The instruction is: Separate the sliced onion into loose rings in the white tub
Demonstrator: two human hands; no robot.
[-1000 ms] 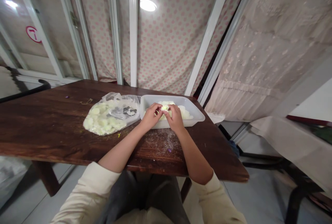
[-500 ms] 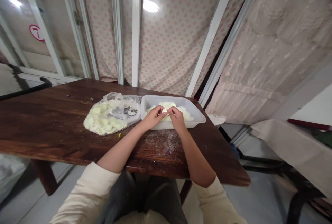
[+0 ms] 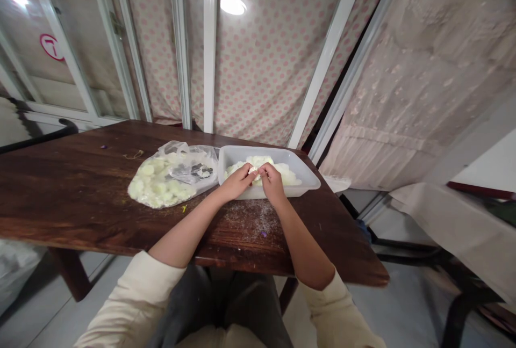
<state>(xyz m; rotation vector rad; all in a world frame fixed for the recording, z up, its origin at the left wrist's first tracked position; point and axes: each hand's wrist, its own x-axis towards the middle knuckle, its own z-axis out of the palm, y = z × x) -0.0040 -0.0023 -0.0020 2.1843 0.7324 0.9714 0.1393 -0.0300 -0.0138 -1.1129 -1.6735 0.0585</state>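
Observation:
Over the near side of a translucent white tub (image 3: 307, 175), my two hands meet fingertip to fingertip. Between them is a small pale yellowish-white piece (image 3: 253, 169), too small to name. My left hand (image 3: 237, 181) pinches it from the left, thumb and fingers closed. From the other side my right hand (image 3: 272, 182) is closed on it as well, fingers bent. Beneath them, a heap of pale, whitish pieces (image 3: 288, 175) lies in the tub, partly hidden by my hands. Left of the tub rests a clear plastic bag (image 3: 189, 157) with pale green-yellow roundish pieces (image 3: 151, 182) inside.
The dark wooden table (image 3: 88, 176) carries whitish crumbs (image 3: 250, 219) before the tub, plus a yellow scrap (image 3: 184, 209) and a purple bit (image 3: 264, 234). Behind it stand framed panels with a dotted curtain (image 3: 258, 79). A cloth-covered surface (image 3: 451, 230) is at the right.
Both hands stay over the tub with the small piece between them. My fingertips have drawn closer together, and the right fingers are more curled. The view has shifted slightly.

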